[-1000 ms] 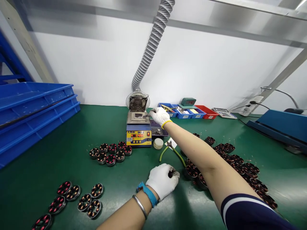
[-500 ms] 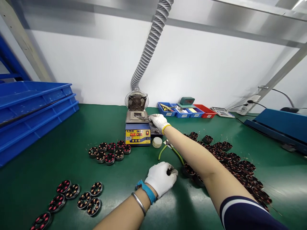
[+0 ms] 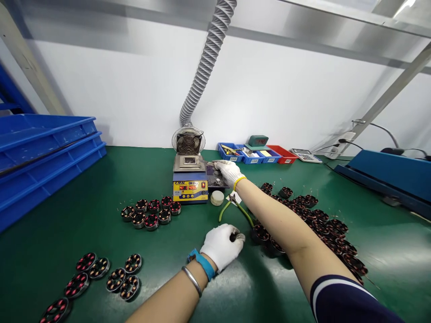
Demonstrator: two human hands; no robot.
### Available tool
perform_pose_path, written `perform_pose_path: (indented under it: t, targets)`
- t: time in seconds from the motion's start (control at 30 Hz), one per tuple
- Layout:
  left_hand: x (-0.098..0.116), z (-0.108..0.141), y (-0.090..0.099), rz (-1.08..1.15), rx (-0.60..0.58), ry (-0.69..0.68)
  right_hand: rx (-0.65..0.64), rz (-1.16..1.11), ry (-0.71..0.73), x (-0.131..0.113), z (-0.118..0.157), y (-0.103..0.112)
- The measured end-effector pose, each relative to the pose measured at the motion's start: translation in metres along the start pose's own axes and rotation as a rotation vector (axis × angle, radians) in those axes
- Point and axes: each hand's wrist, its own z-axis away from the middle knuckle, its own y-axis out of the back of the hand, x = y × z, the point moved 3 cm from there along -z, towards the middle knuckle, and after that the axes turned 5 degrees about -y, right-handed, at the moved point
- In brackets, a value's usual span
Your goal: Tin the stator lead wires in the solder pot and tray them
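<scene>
My left hand (image 3: 223,246), in a white glove with dark fingertips, rests low over the green table, its fingers curled round something dark that I cannot make out. My right hand (image 3: 227,172), gloved in white, reaches to the dark tray (image 3: 215,181) beside the yellow and blue heated machine (image 3: 190,188). Its fingers are pinched on a thin metal tool, mostly hidden. On the machine's top is a small square pot (image 3: 189,160). A round whitish tin (image 3: 217,198) and green-handled pliers (image 3: 241,211) lie between my hands.
Ring-shaped copper-wound coils stand in groups at the left (image 3: 151,221), front left (image 3: 129,287) and right (image 3: 319,226). Blue trays (image 3: 50,157) are stacked far left. Small blue bins (image 3: 251,158) and a red bin (image 3: 284,157) line the wall. A blue machine (image 3: 387,179) stands right.
My right hand has drawn the metal tool away from the pot to the dark tray at its right. The view has shifted slightly. My left hand keeps its curled pose.
</scene>
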Motion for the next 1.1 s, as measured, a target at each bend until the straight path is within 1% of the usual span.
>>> perform_pose_path:
  t: [0.1, 0.2, 0.27, 0.33, 0.43, 0.57, 0.67, 0.73, 0.87, 1.0, 1.1]
  targets:
    - [-0.001, 0.0, 0.0, 0.003, 0.008, -0.009, 0.042, 0.118, 0.047, 0.005, 0.002, 0.023]
    - [-0.003, -0.001, -0.001, -0.007, 0.011, -0.016, 0.093, 0.294, 0.117, 0.016, 0.012, 0.042]
    - [-0.004, -0.002, -0.002, -0.013, 0.011, -0.019, 0.113, 0.427, 0.16, 0.023, 0.023, 0.048]
    - [-0.004, -0.003, -0.002, -0.014, 0.014, -0.025, 0.123, 0.542, 0.189, 0.028, 0.033, 0.05]
    - [-0.005, -0.003, -0.002, -0.009, 0.021, -0.031, 0.15, 0.631, 0.237, 0.022, 0.04, 0.05]
    - [-0.005, -0.002, -0.002, 0.005, 0.033, -0.031, 0.156, 0.6, 0.33, -0.007, 0.031, 0.041]
    - [-0.006, -0.002, -0.002, 0.015, 0.036, -0.034, 0.123, 0.558, 0.381, -0.027, 0.019, 0.023]
    - [-0.007, -0.002, -0.002, 0.019, 0.036, -0.036, 0.1, 0.543, 0.395, -0.035, 0.012, 0.008]
    - [-0.007, -0.002, -0.002, 0.03, 0.032, -0.035, 0.083, 0.513, 0.336, -0.036, 0.002, -0.014]
    - [-0.005, -0.002, -0.002, 0.037, 0.025, -0.03, 0.074, 0.435, 0.238, -0.031, 0.0, -0.021]
    - [-0.005, -0.002, -0.001, 0.038, 0.023, -0.026, 0.048, 0.325, 0.16, -0.027, 0.001, -0.024]
